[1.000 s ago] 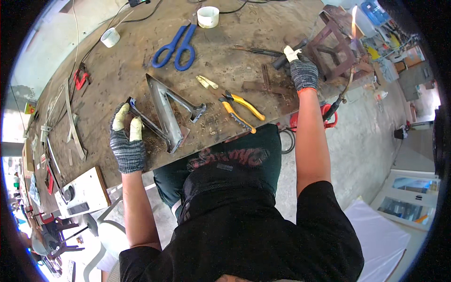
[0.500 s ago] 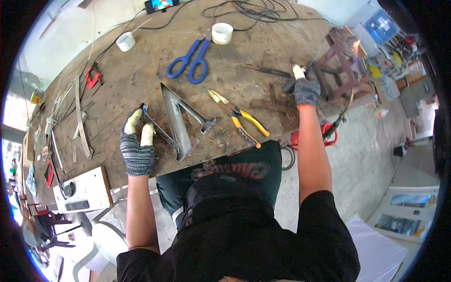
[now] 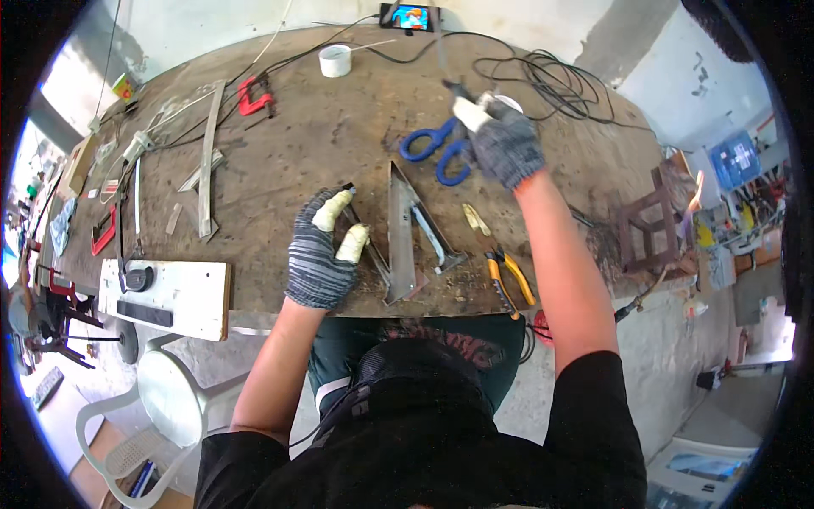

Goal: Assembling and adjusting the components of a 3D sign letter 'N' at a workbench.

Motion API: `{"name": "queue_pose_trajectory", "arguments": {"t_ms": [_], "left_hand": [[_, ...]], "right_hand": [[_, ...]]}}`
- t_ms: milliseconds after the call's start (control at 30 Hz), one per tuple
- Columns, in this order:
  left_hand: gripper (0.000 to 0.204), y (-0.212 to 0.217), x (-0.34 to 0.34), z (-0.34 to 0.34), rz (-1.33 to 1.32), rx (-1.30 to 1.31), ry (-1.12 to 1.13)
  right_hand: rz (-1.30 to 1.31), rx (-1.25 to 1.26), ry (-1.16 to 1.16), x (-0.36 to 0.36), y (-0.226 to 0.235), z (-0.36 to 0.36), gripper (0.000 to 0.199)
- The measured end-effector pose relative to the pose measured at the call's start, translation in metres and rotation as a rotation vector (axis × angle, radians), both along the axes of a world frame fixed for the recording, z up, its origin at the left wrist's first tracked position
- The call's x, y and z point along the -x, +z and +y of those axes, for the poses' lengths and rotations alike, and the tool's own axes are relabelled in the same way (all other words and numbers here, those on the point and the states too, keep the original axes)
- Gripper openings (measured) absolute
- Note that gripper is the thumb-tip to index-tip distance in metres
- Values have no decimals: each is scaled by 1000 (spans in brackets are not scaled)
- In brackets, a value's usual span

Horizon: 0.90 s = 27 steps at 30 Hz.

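Note:
My left hand, in a grey striped glove with pale tape on its fingertips, is closed on the upper end of the left leg of a bent sheet-metal letter. The letter lies near the table's front edge. My right hand, gloved and taped alike, is raised over blue-handled shears and closed round a dark slim tool. Motion smears that tool, and its kind is unclear. A white cup behind this hand is mostly hidden. Yellow-and-black pliers lie right of the letter.
A flame burns beside a brown metal stand at the right edge, above a torch. Another white cup, a red clamp, metal strips, coiled cable and a phone are on the table.
My right hand has moved from beside the brown stand to over the shears, bringing the dark tool. My left hand keeps hold of the letter. The whole view has shifted.

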<state>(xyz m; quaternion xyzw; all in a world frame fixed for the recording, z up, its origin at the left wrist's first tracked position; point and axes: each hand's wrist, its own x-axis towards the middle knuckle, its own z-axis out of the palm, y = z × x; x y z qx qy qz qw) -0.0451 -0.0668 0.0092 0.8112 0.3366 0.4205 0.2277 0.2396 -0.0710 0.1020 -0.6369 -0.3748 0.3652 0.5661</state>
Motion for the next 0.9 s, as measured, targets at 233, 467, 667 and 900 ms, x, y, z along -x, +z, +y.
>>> {"name": "queue_pose_trajectory", "arguments": {"t_ms": [233, 467, 667, 900], "left_hand": [[48, 2, 5, 3, -21, 55, -17], [51, 0, 7, 5, 0, 58, -12], [52, 2, 8, 8, -17, 85, -24], [50, 5, 7, 7, -51, 106, -50]], "right_hand": [[0, 227, 96, 39, -20, 101, 29], [215, 375, 131, 36, -43, 132, 35], [145, 387, 191, 36, -35, 135, 33], [-38, 386, 161, 16, -25, 128, 32]]}}
